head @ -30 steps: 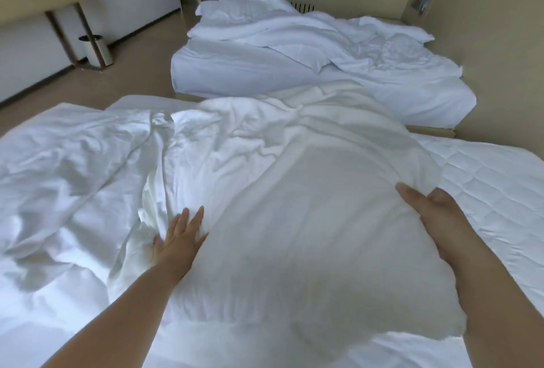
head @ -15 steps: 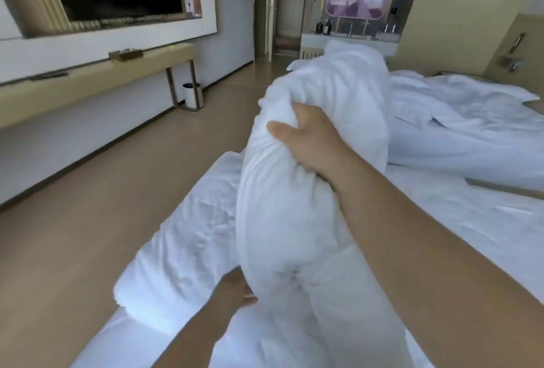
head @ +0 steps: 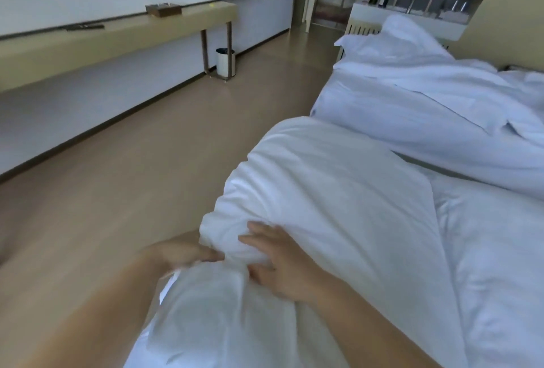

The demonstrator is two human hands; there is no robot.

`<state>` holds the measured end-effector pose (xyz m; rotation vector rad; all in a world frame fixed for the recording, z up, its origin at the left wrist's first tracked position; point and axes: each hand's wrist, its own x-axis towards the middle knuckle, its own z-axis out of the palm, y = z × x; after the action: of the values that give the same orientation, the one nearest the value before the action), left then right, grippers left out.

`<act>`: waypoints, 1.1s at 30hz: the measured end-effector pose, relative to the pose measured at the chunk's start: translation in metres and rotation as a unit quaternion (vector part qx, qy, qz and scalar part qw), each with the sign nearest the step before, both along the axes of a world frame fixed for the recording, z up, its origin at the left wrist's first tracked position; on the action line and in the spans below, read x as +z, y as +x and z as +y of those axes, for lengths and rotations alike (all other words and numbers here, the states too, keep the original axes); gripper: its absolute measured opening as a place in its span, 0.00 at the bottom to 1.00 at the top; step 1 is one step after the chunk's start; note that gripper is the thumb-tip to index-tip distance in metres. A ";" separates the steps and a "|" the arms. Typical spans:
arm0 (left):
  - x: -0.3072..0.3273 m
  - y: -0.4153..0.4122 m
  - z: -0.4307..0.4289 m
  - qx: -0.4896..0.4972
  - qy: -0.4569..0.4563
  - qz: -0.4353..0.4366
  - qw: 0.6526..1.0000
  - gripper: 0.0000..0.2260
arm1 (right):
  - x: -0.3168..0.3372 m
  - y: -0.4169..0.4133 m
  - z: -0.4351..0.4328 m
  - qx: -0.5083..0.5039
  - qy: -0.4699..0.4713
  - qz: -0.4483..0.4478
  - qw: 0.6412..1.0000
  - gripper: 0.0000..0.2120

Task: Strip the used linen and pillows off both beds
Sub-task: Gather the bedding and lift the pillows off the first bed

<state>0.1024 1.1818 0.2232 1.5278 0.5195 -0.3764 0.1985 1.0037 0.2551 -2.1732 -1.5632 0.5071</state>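
A: Nearest first. State of the hands?
B: Both at the near end of the pillow (head: 323,206). Left hand (head: 182,253) too blurred to call: against the bunched end, gripping or only touching, cannot tell. Right hand (head: 282,264) clearer, just right of it, fingers spread and curled into a fold of that end, pinching it.
A: Anything below them?
B: A drape of thin loose cloth (head: 206,314), nearer than the pillow, hanging from about the gathered end. Possibly the case; unsure.
A: And the lie of the pillow?
B: Stretches lengthwise straight away from the hands, slightly rightward. Seems propped along the left edge of the near bed (head: 494,264), with bare floor (head: 132,176) to the pillow's left.
A: So the coming move?
B: Probably a pull or lift along that long axis, led by the right hand, seated further onto the pillow than the left.
A: Beyond?
B: Past the pillow's far end, the far bed (head: 353,103), heaped with rumpled linen (head: 426,58), not yet stripped. Far left of the pillow, a small bin (head: 225,62) under a long wall surface (head: 117,41).
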 end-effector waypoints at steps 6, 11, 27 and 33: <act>0.017 0.000 0.009 0.150 0.072 0.015 0.986 0.31 | -0.009 0.068 -0.024 -0.324 -0.005 -0.172 0.930 0.33; 0.025 0.007 -0.004 0.228 0.161 -0.055 0.959 0.21 | -0.040 0.046 0.017 -0.246 -0.162 -0.124 0.948 0.34; -0.027 -0.120 -0.076 0.253 0.099 0.018 0.962 0.17 | -0.049 -0.036 0.002 -0.258 0.039 -0.154 0.953 0.39; -0.050 -0.115 -0.064 0.299 0.198 0.052 0.932 0.15 | -0.074 -0.112 -0.044 0.041 -0.032 -0.208 0.977 0.23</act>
<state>-0.0128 1.1181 0.1735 1.6431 1.1600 0.1340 0.0866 0.9602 0.1811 -2.3833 -1.8757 0.1283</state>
